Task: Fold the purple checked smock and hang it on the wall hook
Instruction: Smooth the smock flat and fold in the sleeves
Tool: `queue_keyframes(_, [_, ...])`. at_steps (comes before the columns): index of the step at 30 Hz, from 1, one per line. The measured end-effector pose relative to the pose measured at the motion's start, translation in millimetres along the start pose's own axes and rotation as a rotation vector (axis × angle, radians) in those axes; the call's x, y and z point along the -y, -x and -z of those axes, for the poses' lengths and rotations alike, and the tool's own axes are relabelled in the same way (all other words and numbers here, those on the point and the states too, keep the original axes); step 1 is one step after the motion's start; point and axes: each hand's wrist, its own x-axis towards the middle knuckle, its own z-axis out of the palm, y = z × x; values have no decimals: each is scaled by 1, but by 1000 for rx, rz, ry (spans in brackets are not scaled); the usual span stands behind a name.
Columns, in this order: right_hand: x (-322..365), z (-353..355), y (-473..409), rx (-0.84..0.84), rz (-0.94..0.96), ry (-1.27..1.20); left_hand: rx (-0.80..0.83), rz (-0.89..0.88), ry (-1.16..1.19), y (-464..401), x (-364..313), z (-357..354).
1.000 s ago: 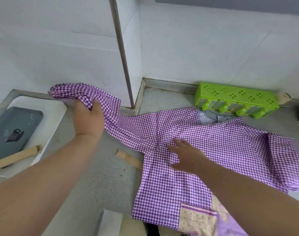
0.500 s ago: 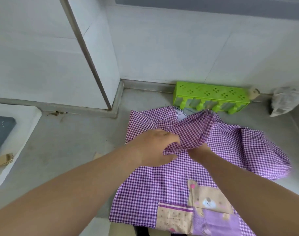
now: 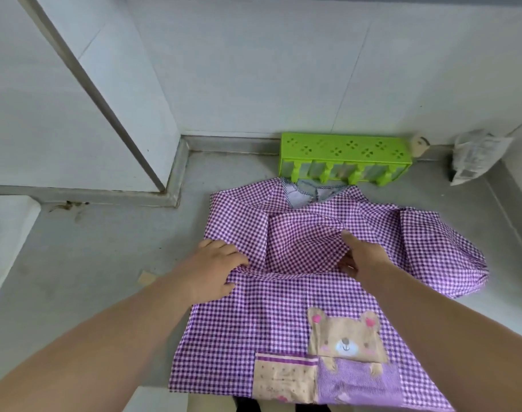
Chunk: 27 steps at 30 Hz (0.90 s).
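The purple checked smock [image 3: 283,316] lies flat on the grey counter [image 3: 90,263], front up, with a bear patch [image 3: 345,337] and pockets near its hem. Its left sleeve [image 3: 301,248] is folded across the chest. My left hand [image 3: 215,269] rests with relaxed fingers on the fold at the smock's left side. At the cuff end of the folded sleeve my right hand [image 3: 360,257] presses down, index finger stretched out. The other sleeve [image 3: 444,254] spreads out to the right. A green hook rack [image 3: 343,159] stands on the counter against the back wall, just beyond the collar.
A crumpled plastic bag [image 3: 476,156] sits in the back right corner. A white tray [image 3: 7,233] lies at the left edge. A small cardboard scrap [image 3: 145,276] lies on the counter left of the smock. A tiled wall corner [image 3: 164,162] juts out at the back left.
My left hand carried the left sleeve from the far left over the chest. Both hands then laid it flat and now rest at its two ends. The view shifted right.
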Motion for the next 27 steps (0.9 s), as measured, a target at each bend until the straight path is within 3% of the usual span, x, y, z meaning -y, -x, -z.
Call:
queue_keyframes(6, [23,15,4,-187,166,157,-92,97,-23,1,0,-8])
queue_keyframes(8, [28,36,4,-280,217,45,-77,133,2,-2,-1,-10])
queue_keyframes(12, [30,67,1,-295,19,-52,30,155,34,-7,-3,-17])
queue_keyframes(15, [25,75,1,-330,6,152,159,183,13,-7,-5,-19])
queue_keyframes(19, [9,76,13,-502,276,609,134,282,22,-13,-10,-11])
queue_keyframes(21, [3,69,20,-432,588,934,100,347,32,-18,-8,-11])
queue_keyframes(23, [-3,59,21,-260,838,1217,79,468,131,-23,-6,-14])
queue_keyframes(24, [-5,54,21,-147,862,1310,47,558,231,-25,-5,-18])
queue_keyframes(27, [-13,37,21,67,703,1468,-160,867,700,-31,-5,-19])
